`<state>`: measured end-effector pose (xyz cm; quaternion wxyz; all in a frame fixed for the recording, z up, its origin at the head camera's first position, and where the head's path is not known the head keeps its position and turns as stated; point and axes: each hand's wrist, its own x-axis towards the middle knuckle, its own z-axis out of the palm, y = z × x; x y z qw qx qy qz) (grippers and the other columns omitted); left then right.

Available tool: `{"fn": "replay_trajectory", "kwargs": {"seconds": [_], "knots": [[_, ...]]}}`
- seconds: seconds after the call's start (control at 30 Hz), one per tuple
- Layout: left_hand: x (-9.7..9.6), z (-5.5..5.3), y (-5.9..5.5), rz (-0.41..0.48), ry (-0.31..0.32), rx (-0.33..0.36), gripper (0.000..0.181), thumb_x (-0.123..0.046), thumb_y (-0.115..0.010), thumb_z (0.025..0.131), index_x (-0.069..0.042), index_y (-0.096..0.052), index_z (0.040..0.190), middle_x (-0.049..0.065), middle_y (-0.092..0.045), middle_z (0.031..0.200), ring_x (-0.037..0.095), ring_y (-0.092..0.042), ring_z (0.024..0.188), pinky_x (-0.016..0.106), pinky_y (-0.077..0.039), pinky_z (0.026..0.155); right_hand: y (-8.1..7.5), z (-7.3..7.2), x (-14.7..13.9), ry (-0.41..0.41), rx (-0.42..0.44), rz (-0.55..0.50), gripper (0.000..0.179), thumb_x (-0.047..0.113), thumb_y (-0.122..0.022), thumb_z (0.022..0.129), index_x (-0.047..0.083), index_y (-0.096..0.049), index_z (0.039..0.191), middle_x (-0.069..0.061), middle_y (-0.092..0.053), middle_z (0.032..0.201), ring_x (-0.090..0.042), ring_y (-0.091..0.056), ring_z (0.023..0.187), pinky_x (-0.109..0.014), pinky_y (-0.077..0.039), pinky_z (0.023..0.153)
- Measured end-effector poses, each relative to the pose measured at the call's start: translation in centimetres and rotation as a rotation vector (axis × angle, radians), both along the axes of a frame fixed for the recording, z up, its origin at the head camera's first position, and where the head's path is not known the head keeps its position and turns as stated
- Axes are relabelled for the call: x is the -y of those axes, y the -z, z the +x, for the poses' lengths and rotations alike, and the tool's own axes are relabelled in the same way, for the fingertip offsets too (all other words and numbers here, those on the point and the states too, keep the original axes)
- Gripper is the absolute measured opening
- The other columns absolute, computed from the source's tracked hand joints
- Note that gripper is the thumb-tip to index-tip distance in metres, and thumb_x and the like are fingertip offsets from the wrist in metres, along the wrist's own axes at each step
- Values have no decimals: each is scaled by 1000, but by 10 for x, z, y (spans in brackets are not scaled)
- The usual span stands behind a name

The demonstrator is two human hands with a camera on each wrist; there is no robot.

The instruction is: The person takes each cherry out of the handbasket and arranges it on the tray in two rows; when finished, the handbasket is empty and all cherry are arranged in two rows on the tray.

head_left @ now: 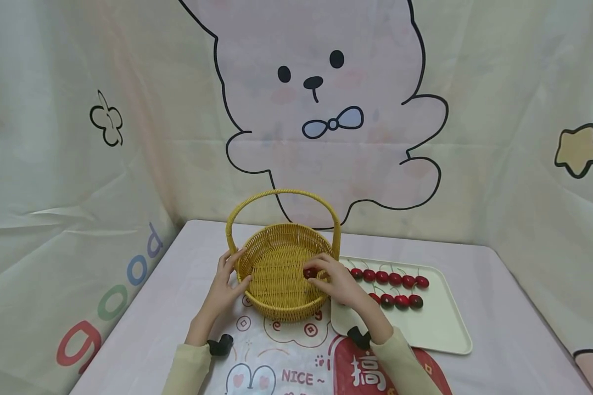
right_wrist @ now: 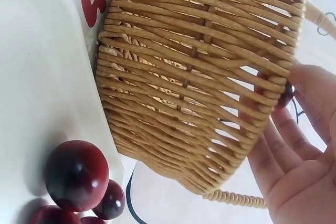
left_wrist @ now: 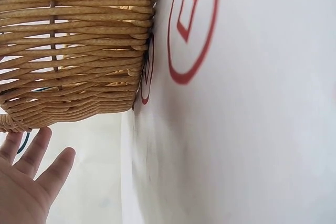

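A yellow woven basket (head_left: 281, 315) with a tall arched handle stands on the table. My right hand (head_left: 333, 280) reaches over its right rim and pinches a dark red cherry (head_left: 310, 272) between thumb and fingers, above the inside of the basket. In the right wrist view that cherry (right_wrist: 286, 96) is partly hidden behind the woven rim. At the basket's left side is my left hand (head_left: 222, 291), its spread, fairly straight fingers (left_wrist: 59, 171) touching the rim near the handle's foot. To the right, two rows of cherries (head_left: 395, 280) with stems lie on a cream tray (head_left: 445, 323).
Close beside the basket's right wall runs the tray's left edge. A printed cloth (head_left: 296, 356) covers the front of the white table (head_left: 143, 340). Behind the table hangs a curtain (head_left: 474, 137) with a cartoon bear, and similar cloth closes off both sides.
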<state>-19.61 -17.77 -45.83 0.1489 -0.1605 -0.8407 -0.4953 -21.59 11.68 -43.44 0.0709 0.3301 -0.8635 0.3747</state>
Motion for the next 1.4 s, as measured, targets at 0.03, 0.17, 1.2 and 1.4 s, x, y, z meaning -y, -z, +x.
{"fn": "replay_trajectory", "kwargs": {"seconds": [0.03, 0.17, 1.2, 1.4], "knots": [[0, 0, 0, 0, -1, 0, 63, -6, -66, 84, -11, -38, 140, 20, -26, 142, 42, -38, 126, 62, -31, 102, 0, 1, -1, 3, -2, -1, 27, 14, -66, 86, 14, -63, 112, 1, -56, 109, -18, -59, 99, -39, -53, 81], [0, 0, 0, 2, -2, 2, 63, -6, -66, 84, -11, -38, 140, 20, -26, 141, 42, -38, 126, 62, -31, 102, -2, 5, -4, 9, 17, -11, 29, 14, -67, 85, 14, -62, 114, 1, -56, 104, -20, -60, 99, -38, -53, 82], [-1, 0, 3, 22, -19, -2, 64, -4, -66, 84, -19, -39, 140, 18, -27, 141, 43, -37, 127, 63, -29, 102, 1, 30, -54, 60, -35, -38, 38, 6, -72, 78, 13, -63, 115, 3, -58, 107, -15, -61, 93, -34, -56, 73], [-1, 0, 3, 20, -15, 5, 64, -5, -65, 84, -21, -38, 140, 18, -26, 142, 43, -37, 127, 63, -29, 103, 6, 31, -71, 88, -55, -44, 36, 9, -73, 78, 11, -64, 113, 3, -59, 106, -14, -61, 90, -34, -56, 71]]}}
